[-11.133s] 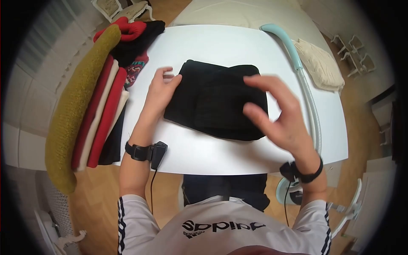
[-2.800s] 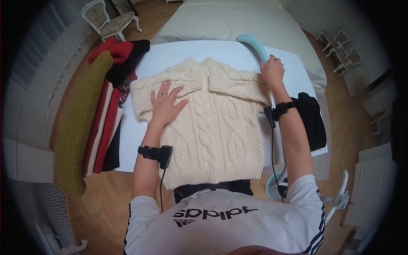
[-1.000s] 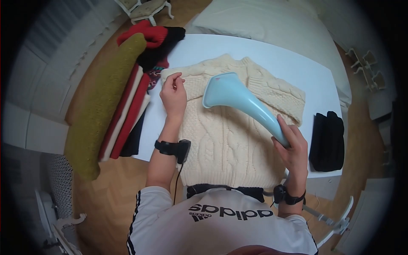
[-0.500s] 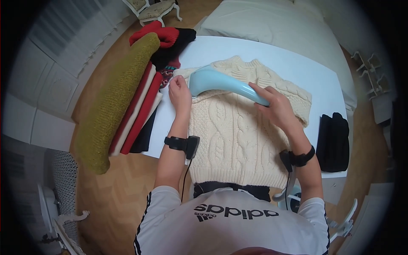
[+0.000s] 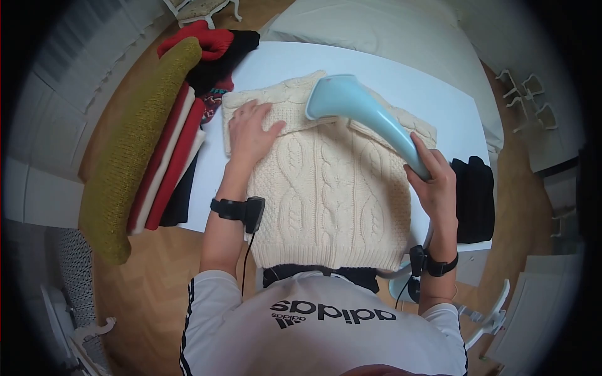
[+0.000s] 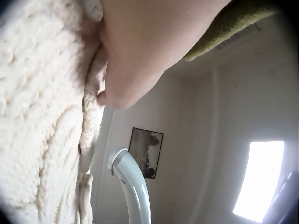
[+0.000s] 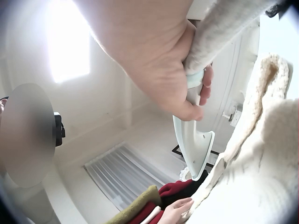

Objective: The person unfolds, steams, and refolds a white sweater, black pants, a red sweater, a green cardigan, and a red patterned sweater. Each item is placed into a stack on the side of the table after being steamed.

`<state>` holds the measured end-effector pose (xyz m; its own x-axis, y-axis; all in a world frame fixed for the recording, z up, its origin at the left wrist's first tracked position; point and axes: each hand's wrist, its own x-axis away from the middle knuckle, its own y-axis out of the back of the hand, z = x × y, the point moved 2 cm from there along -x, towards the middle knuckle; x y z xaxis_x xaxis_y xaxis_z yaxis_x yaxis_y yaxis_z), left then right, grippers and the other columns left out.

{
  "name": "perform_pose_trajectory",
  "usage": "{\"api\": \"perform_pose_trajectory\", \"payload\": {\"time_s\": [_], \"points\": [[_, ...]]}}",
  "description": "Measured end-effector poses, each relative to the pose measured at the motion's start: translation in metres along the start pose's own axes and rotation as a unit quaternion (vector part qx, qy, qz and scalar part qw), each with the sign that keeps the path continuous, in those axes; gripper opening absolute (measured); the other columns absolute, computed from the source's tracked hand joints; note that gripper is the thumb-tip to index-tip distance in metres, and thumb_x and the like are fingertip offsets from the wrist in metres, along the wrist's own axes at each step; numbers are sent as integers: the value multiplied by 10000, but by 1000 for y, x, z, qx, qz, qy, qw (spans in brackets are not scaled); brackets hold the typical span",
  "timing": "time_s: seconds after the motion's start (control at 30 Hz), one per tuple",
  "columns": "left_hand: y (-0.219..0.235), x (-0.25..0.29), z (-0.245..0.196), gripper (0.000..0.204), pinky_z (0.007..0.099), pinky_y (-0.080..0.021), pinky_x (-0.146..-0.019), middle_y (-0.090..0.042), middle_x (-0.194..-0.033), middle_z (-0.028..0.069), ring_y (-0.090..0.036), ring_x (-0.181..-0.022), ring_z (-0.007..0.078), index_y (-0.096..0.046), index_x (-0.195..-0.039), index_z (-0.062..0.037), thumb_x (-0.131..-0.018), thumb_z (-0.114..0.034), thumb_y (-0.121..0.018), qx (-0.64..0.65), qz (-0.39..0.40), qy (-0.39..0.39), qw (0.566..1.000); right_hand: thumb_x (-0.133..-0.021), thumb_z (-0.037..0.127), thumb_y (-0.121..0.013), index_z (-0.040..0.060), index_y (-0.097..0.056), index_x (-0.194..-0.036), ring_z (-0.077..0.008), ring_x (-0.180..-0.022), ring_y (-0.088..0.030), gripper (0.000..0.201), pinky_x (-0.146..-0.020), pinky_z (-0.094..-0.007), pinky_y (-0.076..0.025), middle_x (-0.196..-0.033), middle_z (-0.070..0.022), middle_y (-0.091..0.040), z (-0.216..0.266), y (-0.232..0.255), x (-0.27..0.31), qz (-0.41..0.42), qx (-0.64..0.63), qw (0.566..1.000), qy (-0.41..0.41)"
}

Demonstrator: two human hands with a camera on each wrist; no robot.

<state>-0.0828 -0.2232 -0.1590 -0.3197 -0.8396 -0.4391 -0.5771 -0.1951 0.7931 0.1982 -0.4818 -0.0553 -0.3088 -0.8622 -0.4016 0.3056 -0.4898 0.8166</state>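
A cream cable-knit sweater [image 5: 326, 188] lies spread on the white table, its sleeves folded in across the chest. My left hand [image 5: 251, 133] rests on the left sleeve, fingers loosely spread. My right hand [image 5: 434, 185] grips the handle of a light-blue garment steamer [image 5: 354, 100], its wide head held above the sweater near the collar, which it partly covers. In the right wrist view, fingers wrap the steamer [image 7: 194, 144] where a pale hose [image 7: 224, 32] joins it. The left wrist view shows the steamer [image 6: 133, 186] raised clear of the knit.
At the left edge stand folded red and cream knits [image 5: 172, 166] beside a long mustard knit [image 5: 138, 150]. Behind them lies a red and black garment [image 5: 213, 47]. A folded black garment [image 5: 473, 200] lies at the right edge. A bed [image 5: 370, 28] adjoins the table's far side.
Earlier the black garment lay mid-table; now it is at the right and the sweater is spread out. The right hand has picked up the steamer. Lately, the left fingers have uncurled onto the sleeve.
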Motion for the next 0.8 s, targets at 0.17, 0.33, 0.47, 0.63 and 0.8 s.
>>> {"api": "perform_pose_trajectory", "payload": {"time_s": [0.17, 0.33, 0.47, 0.63, 0.8], "points": [[-1, 3, -7, 459, 474, -406, -1096, -610, -1389, 189, -548, -1305, 340, -693, -1289, -126, -864, -297, -731, 33, 83, -138, 986, -779, 30, -814, 236, -650, -1423, -259, -793, -674, 696, -732, -375, -554, -956, -100, -679, 18, -12, 14, 39, -87, 995, 41], [10, -15, -3, 293, 411, -493, -980, -667, -1223, 235, -639, -1155, 360, -647, -1246, -79, -981, -191, -589, 170, 85, 165, 968, -752, -6, -816, 186, -649, -1424, -248, -806, -663, 718, -736, -340, -540, -947, -117, -673, 20, -12, 20, 32, -123, 991, 38], [-10, -26, 37, 212, 341, -487, -972, -662, -1173, 160, -645, -1109, 233, -573, -1200, -17, -1068, -160, -491, 516, -139, 137, 834, -763, 2, -809, 185, -654, -1417, -252, -787, -652, 696, -735, -345, -536, -927, -111, -663, 23, -12, 10, 51, -136, 988, 50], [-5, -27, 32, 253, 365, -521, -1010, -607, -1294, 121, -643, -1137, 224, -518, -1316, -52, -1090, -160, -487, 711, -206, 90, 666, -824, 89, -779, 194, -637, -1429, -288, -786, -668, 630, -734, -378, -543, -926, -110, -664, 30, -37, -7, 122, -82, 987, 62], [5, -18, 29, 265, 454, -561, -1024, -605, -1326, 158, -641, -1208, 303, -512, -1317, -35, -1074, -141, -500, 812, -201, 60, 545, -837, 117, -791, 228, -594, -1468, -302, -818, -681, 670, -752, -400, -552, -986, -115, -678, 51, -55, -26, 124, -98, 984, 79]]}}
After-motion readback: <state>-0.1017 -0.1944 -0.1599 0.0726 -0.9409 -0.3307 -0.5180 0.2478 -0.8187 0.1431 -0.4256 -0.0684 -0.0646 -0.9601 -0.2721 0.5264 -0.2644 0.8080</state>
